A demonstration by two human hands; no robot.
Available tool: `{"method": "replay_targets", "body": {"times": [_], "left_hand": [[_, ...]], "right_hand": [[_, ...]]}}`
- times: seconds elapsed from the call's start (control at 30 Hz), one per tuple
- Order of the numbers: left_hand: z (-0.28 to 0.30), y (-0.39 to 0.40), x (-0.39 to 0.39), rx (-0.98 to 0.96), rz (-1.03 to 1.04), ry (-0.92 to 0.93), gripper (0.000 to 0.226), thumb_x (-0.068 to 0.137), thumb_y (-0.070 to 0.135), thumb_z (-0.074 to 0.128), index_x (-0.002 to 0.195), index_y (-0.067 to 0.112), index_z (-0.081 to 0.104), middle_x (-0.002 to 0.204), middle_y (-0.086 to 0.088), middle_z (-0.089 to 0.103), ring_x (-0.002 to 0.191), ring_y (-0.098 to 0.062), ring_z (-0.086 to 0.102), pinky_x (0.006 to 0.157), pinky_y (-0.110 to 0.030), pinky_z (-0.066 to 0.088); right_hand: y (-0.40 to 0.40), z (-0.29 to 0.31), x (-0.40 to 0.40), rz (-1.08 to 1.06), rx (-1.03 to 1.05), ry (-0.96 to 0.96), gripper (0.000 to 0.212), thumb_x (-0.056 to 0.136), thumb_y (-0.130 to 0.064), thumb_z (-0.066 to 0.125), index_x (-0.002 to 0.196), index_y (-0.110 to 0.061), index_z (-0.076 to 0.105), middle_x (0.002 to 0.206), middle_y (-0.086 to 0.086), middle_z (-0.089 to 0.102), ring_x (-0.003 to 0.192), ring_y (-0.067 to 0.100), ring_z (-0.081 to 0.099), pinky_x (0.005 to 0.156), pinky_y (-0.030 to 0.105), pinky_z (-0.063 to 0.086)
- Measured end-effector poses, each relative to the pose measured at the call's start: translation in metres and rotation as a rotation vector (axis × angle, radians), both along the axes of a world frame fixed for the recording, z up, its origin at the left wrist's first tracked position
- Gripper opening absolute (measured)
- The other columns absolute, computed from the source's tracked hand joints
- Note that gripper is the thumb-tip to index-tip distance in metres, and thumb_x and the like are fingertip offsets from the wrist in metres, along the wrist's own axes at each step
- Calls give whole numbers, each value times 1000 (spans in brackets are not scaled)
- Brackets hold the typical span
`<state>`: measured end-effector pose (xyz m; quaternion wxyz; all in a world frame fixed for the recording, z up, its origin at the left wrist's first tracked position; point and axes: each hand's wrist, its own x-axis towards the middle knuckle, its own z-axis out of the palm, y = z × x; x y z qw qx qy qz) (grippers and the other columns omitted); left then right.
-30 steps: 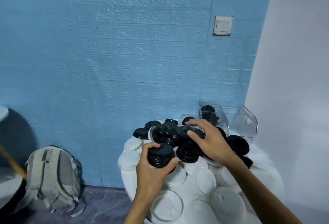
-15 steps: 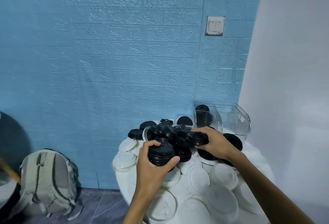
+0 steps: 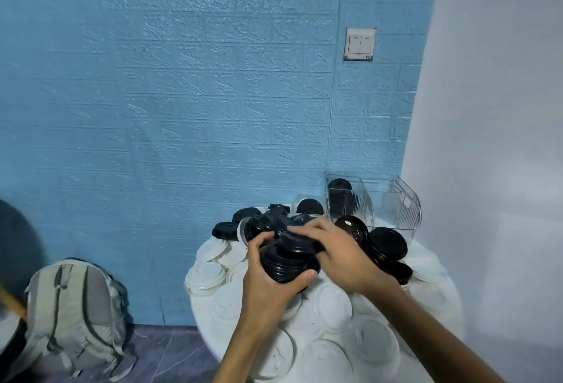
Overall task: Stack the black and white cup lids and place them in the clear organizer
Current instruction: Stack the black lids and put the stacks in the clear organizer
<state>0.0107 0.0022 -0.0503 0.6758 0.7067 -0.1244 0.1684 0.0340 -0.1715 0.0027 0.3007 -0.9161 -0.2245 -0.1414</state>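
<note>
Left hand (image 3: pixel 268 285) clamped around black lid stack (image 3: pixel 285 264); right hand (image 3: pixel 341 256) pressing, seemingly gripping, a black lid (image 3: pixel 300 242) on top; white lids (image 3: pixel 332 306) crowding table (image 3: pixel 207 331); clear organizer (image 3: pixel 393 206) behind; backpack (image 3: pixel 73 318) on floor.

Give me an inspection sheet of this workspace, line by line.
Surface: round white table, nearly covered in lids.
Job's things: stack of black plastic cup lids held above the table; loose black lids; loose white lids; clear plastic organizer at the back, black lids in its left compartment.
Clutter: nothing seen.
Hands: left hand grips the stack; right hand sets a black lid on top.
Cables: nothing seen.
Surroundings: blue brick-pattern wall, white wall switch, grey backpack on the floor.
</note>
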Motion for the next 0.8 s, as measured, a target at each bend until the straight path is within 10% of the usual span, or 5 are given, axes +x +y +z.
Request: {"method": "replay_targets", "body": {"times": [0.33, 0.67, 0.8], "left_hand": [[4, 4, -3, 51, -22, -74, 90, 57, 24, 100, 133, 42, 54, 124, 18, 67, 116, -8, 65, 102, -41, 54], [21, 6, -6, 40, 56, -120, 60, 70, 35, 92, 118, 36, 56, 110, 26, 66, 102, -1, 65, 86, -17, 52], [17, 12, -3, 6, 60, -93, 54, 76, 17, 89, 117, 29, 56, 106, 24, 69, 96, -3, 68, 82, -15, 52]], "right_hand": [[9, 22, -14, 242, 109, 473, 74, 84, -53, 58, 153, -35, 40, 141, -26, 40, 131, -11, 41, 115, 26, 33], [-10, 15, 7, 65, 411, 335, 27, 103, -36, 54, 127, -41, 64, 126, -18, 65, 113, 6, 62, 97, 19, 45], [-27, -4, 27, -242, 15, 206, 79, 68, -81, 58, 139, -46, 51, 135, -13, 52, 129, 12, 46, 115, 42, 33]]}}
